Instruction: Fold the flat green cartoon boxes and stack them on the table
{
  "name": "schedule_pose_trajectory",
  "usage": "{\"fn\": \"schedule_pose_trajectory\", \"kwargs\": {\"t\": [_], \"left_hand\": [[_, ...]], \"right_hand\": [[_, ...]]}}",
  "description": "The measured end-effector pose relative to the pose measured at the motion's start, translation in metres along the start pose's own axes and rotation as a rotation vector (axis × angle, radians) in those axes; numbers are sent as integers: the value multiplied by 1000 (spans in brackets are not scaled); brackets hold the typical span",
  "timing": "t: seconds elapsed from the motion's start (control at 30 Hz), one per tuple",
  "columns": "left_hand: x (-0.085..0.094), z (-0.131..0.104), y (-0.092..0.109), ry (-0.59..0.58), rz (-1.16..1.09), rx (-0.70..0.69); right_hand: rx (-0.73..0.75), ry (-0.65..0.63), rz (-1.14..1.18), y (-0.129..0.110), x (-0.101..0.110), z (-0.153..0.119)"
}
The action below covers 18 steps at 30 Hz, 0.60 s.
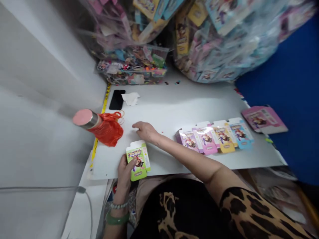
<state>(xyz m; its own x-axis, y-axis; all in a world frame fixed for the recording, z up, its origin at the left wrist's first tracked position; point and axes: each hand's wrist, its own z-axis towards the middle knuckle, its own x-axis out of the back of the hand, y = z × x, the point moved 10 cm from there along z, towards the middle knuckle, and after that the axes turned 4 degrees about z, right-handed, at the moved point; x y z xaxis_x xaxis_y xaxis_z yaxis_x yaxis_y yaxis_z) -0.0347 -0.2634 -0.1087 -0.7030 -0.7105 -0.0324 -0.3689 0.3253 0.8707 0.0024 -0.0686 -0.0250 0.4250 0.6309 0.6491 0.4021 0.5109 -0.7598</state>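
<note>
A small green printed carton (137, 162) with its white top flap raised is in my left hand (126, 169), thumb across the printed front. It is at the table's near edge. Just beyond the carton, my right hand (146, 132) reaches across over the tabletop, index finger stretched out to the left. Nothing shows in that hand, though its underside is hidden. To the right, several cartons stand side by side with their flaps up: a purple one (188, 140), a pink one (207, 139), a yellow one (223, 137) and a blue one (240, 133).
At left, a bottle with a pink lid (83, 118) stands by a red plastic bag (111, 129). Behind them lie a black phone (117, 99) and crumpled white paper (131, 98). Stuffed clear bags (211, 49) crowd the back. A pink carton (264, 119) rests at the right edge.
</note>
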Motion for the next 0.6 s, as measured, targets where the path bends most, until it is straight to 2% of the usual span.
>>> {"fn": "schedule_pose_trajectory", "kwargs": {"t": [0.1, 0.17, 0.27, 0.37, 0.5, 0.6], "left_hand": [[-9, -2, 4, 66, -21, 43], [-22, -5, 7, 87, -17, 68], [-54, -10, 9, 52, 6, 84], [-95, -14, 5, -12, 47, 77], [-148, -11, 0, -89, 106, -15], [-173, 2, -1, -110, 160, -68]], "right_hand": [[101, 155, -123, 8, 26, -97], [149, 226, -304, 17, 35, -158], [120, 281, -603, 41, 39, -220], [115, 269, -746, 68, 34, -241], [151, 308, -774, 91, 33, -239], [166, 368, -753, 101, 42, -234]]}}
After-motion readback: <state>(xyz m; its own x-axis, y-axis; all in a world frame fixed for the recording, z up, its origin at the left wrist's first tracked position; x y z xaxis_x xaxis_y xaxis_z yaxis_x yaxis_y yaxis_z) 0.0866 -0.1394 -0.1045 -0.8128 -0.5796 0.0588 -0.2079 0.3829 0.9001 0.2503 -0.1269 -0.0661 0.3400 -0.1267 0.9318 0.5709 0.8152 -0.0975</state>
